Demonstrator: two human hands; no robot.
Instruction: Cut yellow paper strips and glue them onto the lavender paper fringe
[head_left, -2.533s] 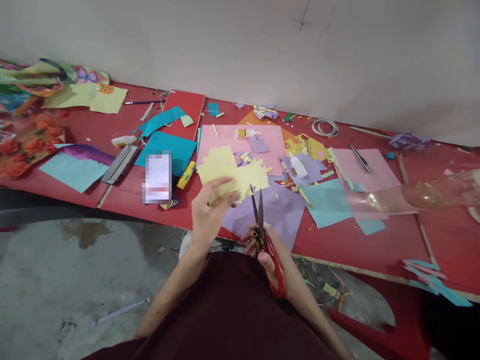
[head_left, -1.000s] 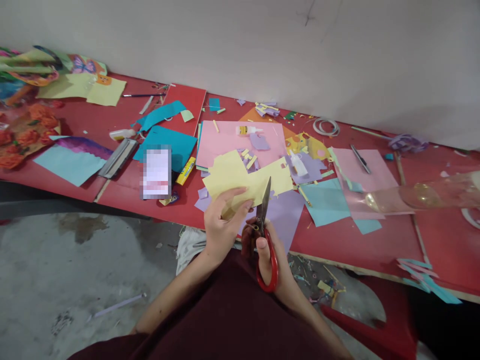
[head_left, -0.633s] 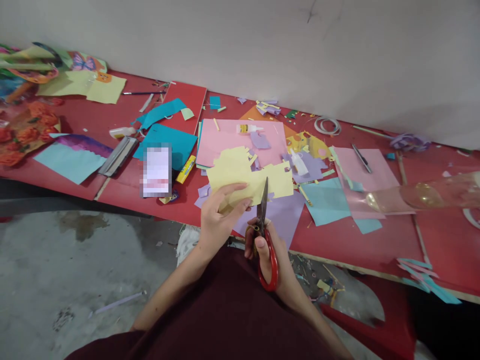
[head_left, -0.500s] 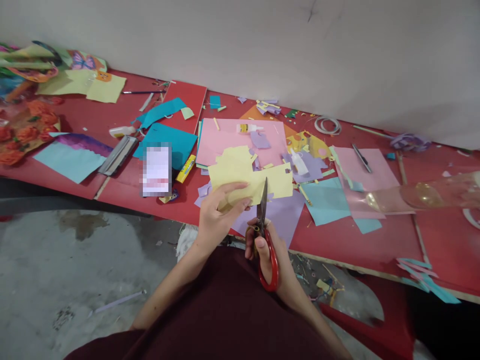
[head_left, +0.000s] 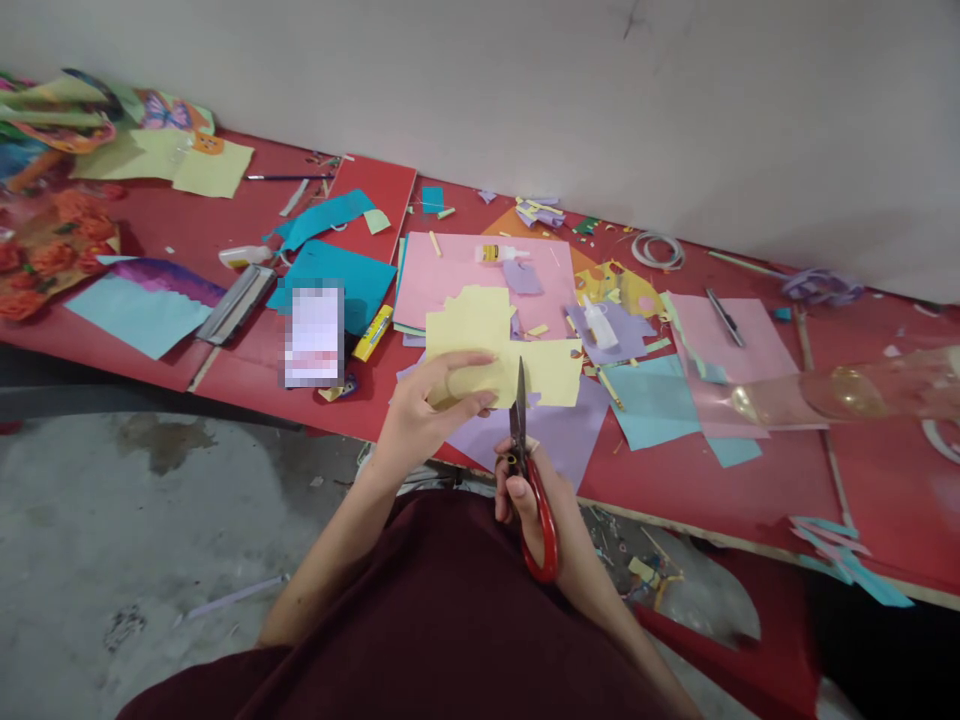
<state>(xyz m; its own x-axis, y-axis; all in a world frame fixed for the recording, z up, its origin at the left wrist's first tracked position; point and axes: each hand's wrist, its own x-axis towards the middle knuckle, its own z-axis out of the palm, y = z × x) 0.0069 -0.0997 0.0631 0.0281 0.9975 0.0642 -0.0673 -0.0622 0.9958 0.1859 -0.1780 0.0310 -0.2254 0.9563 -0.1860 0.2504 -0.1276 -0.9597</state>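
Note:
My left hand [head_left: 439, 405] pinches the lower left part of a pale yellow sheet of paper [head_left: 476, 325], thumb below and fingers across it. The sheet has an uneven, notched outline and is held above the table's front edge. In my right hand [head_left: 536, 495] is a pair of scissors [head_left: 519, 400] with red handles, its dark blades pointing away from me. The blades overlap the sheet's lower edge, just right of my left fingertips. Beneath the sheet lies a purple paper [head_left: 574, 435].
On the red table [head_left: 795, 490] lie a pink sheet [head_left: 435, 270], glue bottles [head_left: 600, 325], a phone with a blurred screen [head_left: 313, 335], a yellow box [head_left: 373, 335] and a pen [head_left: 724, 318]. A clear bottle [head_left: 847, 392] lies at right. A wall [head_left: 525, 90] stands behind.
The yellow sheet has turned slightly and looks more level. My left hand has shifted a little to the left, and the scissor blades now lie slightly further left on the paper.

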